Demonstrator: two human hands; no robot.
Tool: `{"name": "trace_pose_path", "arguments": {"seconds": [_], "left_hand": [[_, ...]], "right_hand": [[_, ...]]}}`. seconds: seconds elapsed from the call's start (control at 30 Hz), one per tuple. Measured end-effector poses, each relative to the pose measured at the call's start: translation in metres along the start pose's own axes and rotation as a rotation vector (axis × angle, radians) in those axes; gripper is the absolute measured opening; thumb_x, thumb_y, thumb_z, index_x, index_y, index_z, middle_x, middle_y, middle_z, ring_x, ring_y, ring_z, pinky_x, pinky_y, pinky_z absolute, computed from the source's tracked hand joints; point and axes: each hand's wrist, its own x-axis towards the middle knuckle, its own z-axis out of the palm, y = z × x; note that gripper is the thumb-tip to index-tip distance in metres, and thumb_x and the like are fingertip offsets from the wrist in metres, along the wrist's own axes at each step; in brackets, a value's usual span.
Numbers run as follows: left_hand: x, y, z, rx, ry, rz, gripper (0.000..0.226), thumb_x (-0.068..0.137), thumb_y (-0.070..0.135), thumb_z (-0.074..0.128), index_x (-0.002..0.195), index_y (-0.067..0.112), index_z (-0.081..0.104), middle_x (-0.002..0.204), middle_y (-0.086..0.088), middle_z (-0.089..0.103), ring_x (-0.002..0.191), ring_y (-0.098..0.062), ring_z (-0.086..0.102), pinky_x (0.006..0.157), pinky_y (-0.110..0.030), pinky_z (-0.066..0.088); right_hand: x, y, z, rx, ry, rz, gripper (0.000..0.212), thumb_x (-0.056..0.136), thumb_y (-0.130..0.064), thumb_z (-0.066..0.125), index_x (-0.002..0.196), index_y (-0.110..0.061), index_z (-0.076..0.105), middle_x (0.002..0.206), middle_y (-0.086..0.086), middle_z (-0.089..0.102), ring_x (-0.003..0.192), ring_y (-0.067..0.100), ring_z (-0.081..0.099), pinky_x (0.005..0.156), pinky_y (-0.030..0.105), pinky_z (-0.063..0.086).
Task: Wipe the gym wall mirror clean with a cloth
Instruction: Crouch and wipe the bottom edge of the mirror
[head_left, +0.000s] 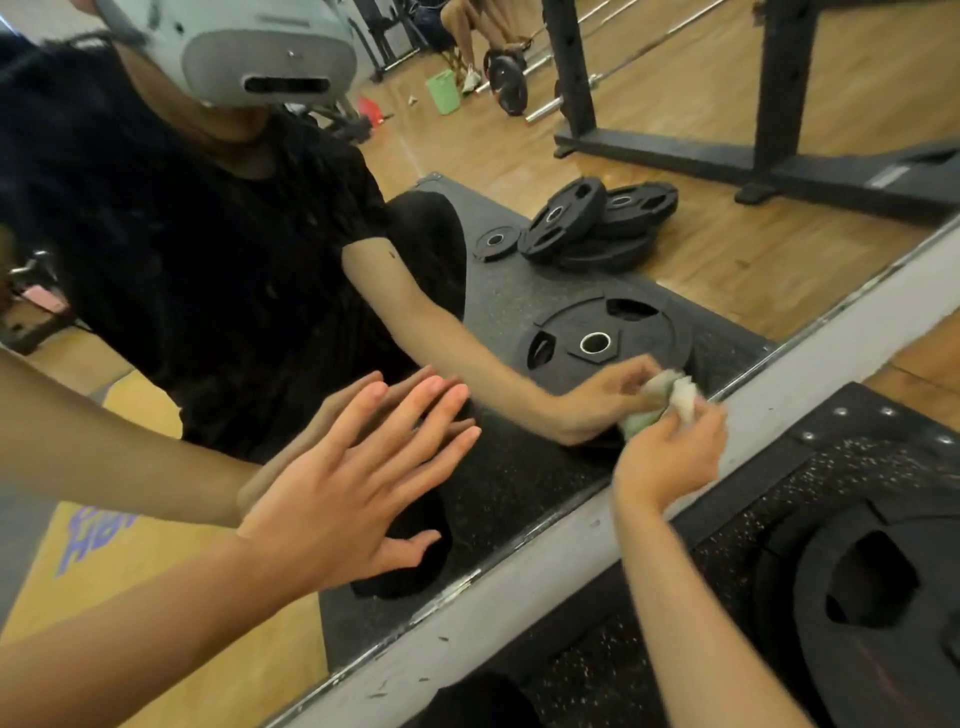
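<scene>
1. Progress, as we judge it, is somewhere mid-task. Our right hand (670, 457) grips the bunched white and pale green cloth (684, 401) and holds it at the very bottom of the large gym wall mirror (727, 270), just above the grey painted ledge (519, 577) under the glass.
2. Our left hand (358, 478) is spread flat with straight fingers, palm pressed on the glass to the left of the cloth. It holds nothing and looks like a brace.
3. We cannot call any part finished. The glass shows no clear line between wiped and unwiped areas, and we can make out no streaks or smears. The low strip by the cloth is the only place we can say is being worked, so we count the rest of the pane as left to wipe or check.
4. The flat palm may leave prints, so that patch probably needs a pass too.
5. The mirror's top and both sides run out of the picture. The cloth is blurred and merges with its own reflection, so we cannot tell how much of it touches the glass. The round black weight plate (883, 597) on the speckled black rubber mat (779, 493) is cut off at the lower right.
</scene>
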Motion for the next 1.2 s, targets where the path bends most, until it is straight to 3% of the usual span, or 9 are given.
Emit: {"name": "trace_pose_path", "arguments": {"seconds": [0.1,0.2,0.4,0.53,0.7,0.8,0.97,1.07,1.2], "left_hand": [[-0.001,0.000,0.001,0.023,0.007,-0.002,0.092,0.100,0.070,0.032,0.168,0.010,0.018,0.175,-0.022,0.005,0.163,-0.040,0.001,0.129,-0.057,-0.013],[0.000,0.000,0.004,0.017,0.040,-0.007,0.085,0.100,0.060,0.029,0.168,0.010,0.020,0.175,-0.022,0.007,0.163,-0.040,0.003,0.130,-0.057,-0.012],[0.001,0.002,0.009,0.013,0.054,-0.003,0.080,0.100,0.053,0.028,0.167,0.010,0.022,0.175,-0.022,0.008,0.162,-0.040,0.005,0.130,-0.058,-0.011],[0.000,0.002,0.009,0.030,0.038,0.003,0.080,0.101,0.053,0.027,0.168,0.010,0.020,0.175,-0.022,0.007,0.162,-0.041,0.003,0.130,-0.059,-0.010],[0.001,0.002,0.005,0.041,0.059,-0.004,0.082,0.101,0.056,0.029,0.168,0.011,0.019,0.175,-0.022,0.008,0.162,-0.041,0.002,0.130,-0.059,-0.010],[0.001,0.001,0.006,0.028,0.070,-0.002,0.082,0.100,0.055,0.031,0.168,0.010,0.021,0.175,-0.020,0.010,0.163,-0.039,0.003,0.130,-0.057,-0.010],[-0.001,0.002,0.010,0.039,0.047,-0.003,0.081,0.100,0.055,0.032,0.167,0.011,0.025,0.175,-0.020,0.012,0.162,-0.039,0.006,0.130,-0.058,-0.009],[0.000,0.001,0.006,0.038,0.056,-0.003,0.081,0.100,0.056,0.031,0.168,0.011,0.023,0.175,-0.020,0.013,0.163,-0.039,0.006,0.130,-0.058,-0.008],[0.001,0.003,0.004,0.014,0.077,-0.003,0.080,0.100,0.057,0.032,0.167,0.013,0.026,0.174,-0.021,0.016,0.162,-0.039,0.010,0.131,-0.057,-0.007]], "right_hand": [[-0.093,0.018,-0.020,0.022,-0.182,-0.091,0.023,0.094,0.005,0.061,0.117,-0.002,0.064,0.111,0.010,0.063,0.101,0.020,0.057,0.086,0.008,0.038],[-0.107,0.032,-0.030,0.037,-0.306,-0.102,0.019,0.096,0.002,0.060,0.113,-0.005,0.066,0.105,0.003,0.060,0.095,0.017,0.059,0.080,0.025,0.050],[0.013,-0.002,-0.010,-0.007,-0.109,-0.048,0.017,0.097,-0.002,0.056,0.111,-0.006,0.066,0.112,0.012,0.065,0.105,0.029,0.061,0.079,0.017,0.033],[0.009,-0.039,-0.003,0.105,-0.017,-0.094,0.025,0.102,-0.013,0.057,0.125,-0.011,0.067,0.117,0.001,0.061,0.106,0.014,0.058,0.079,0.000,0.033],[-0.098,-0.045,-0.012,0.196,-0.155,-0.306,0.036,0.100,-0.012,0.055,0.135,-0.008,0.063,0.118,0.009,0.059,0.108,0.017,0.053,0.084,0.021,0.046],[-0.044,-0.045,-0.005,0.190,-0.105,-0.400,0.034,0.102,-0.007,0.054,0.133,-0.006,0.066,0.119,0.011,0.062,0.111,0.016,0.054,0.092,0.013,0.041],[0.015,-0.077,0.007,0.200,0.058,-0.290,0.030,0.098,-0.008,0.060,0.127,-0.005,0.070,0.115,0.013,0.066,0.107,0.022,0.063,0.088,0.006,0.039],[-0.054,-0.057,-0.001,0.175,-0.062,-0.257,0.029,0.091,0.004,0.062,0.119,-0.001,0.067,0.111,0.015,0.060,0.100,0.022,0.058,0.083,0.018,0.044],[-0.124,-0.026,-0.026,0.167,-0.264,-0.233,0.024,0.099,-0.001,0.057,0.120,-0.013,0.062,0.114,-0.003,0.050,0.097,0.009,0.057,0.076,0.027,0.057]]}}
